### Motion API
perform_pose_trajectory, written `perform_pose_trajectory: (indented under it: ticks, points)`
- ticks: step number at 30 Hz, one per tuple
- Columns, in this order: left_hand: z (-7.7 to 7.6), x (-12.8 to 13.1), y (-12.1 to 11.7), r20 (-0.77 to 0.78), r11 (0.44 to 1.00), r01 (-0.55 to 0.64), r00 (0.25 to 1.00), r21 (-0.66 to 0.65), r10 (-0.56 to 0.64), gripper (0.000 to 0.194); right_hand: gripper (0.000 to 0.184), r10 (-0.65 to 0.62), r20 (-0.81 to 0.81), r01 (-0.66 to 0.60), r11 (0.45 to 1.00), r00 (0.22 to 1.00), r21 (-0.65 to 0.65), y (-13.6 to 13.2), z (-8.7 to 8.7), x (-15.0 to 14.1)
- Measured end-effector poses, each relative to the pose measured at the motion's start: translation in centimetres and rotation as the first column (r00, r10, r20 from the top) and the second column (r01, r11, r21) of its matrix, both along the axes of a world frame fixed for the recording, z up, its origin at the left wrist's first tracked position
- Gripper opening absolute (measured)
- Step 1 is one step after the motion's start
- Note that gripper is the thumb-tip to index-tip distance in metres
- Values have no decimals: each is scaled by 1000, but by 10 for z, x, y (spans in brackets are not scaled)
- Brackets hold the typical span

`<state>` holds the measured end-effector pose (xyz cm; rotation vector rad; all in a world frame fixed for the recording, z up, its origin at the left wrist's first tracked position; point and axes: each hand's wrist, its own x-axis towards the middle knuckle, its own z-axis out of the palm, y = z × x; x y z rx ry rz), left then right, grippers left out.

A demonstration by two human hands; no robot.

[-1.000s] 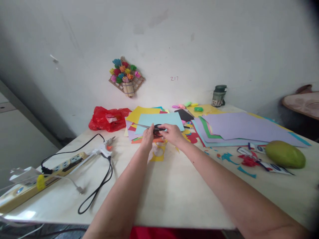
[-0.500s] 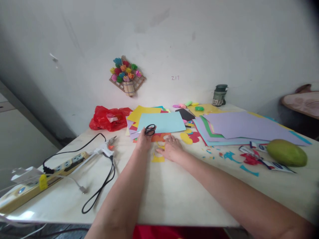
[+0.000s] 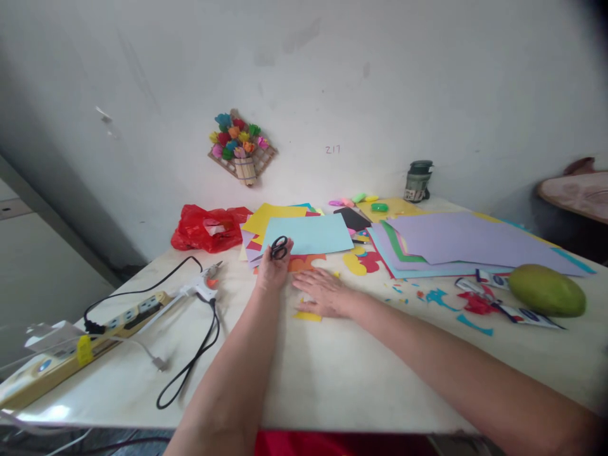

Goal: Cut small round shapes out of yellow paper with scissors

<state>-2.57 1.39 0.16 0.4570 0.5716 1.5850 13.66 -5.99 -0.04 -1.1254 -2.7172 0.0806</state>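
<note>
My left hand (image 3: 275,269) is closed around a pair of scissors; the black handles of the scissors (image 3: 279,248) stick up above the fingers, with the blades pointing left. My right hand (image 3: 320,291) lies flat on the table, fingers spread, over yellow paper scraps (image 3: 308,316) that it partly hides. Just beyond both hands is an orange paper strip (image 3: 304,263). Behind it a light blue sheet (image 3: 311,233) rests on a pile with a yellow sheet (image 3: 273,217). Yellow and red paper cutouts (image 3: 363,261) are to the right of my right hand.
At left are a glue gun (image 3: 204,288), its looped black cord and a power strip (image 3: 118,329). A red plastic bag (image 3: 209,228) sits at the back. Rightward are large purple sheets (image 3: 465,237), blue scraps (image 3: 439,299), glue tubes (image 3: 529,316), a green fruit (image 3: 546,291) and a tumbler (image 3: 418,182).
My right hand has slid slightly left and toward me, flattening over the yellow scraps, which moved along with it. The scissors in my left hand have tilted and shifted slightly left.
</note>
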Motion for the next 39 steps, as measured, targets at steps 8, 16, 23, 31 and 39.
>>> perform_pose_trajectory:
  ticks: [8, 16, 23, 31, 39]
  points:
    - [0, 1, -1, -19, 1000, 17, 1000, -13, -17, 41, 38, -256, 58, 245, 958, 965, 152, -6, 2, 24]
    - [1, 6, -4, -63, 997, 80, 995, 9, -80, 37, 48, -189, -151, 221, 946, 970, 236, 5, -4, 22]
    - [2, 16, -8, -105, 991, 134, 985, -12, -134, 32, 32, -254, -122, 267, 958, 960, 105, 16, -5, 12]
    - [1, 31, -8, -187, 977, 185, 961, -101, -202, 32, 32, -177, -55, 185, 965, 983, 184, 19, -6, 14]
    - [3, 32, -10, -212, 983, 157, 962, -95, -174, 32, 33, -307, -61, 313, 924, 950, 218, -3, 11, 30]
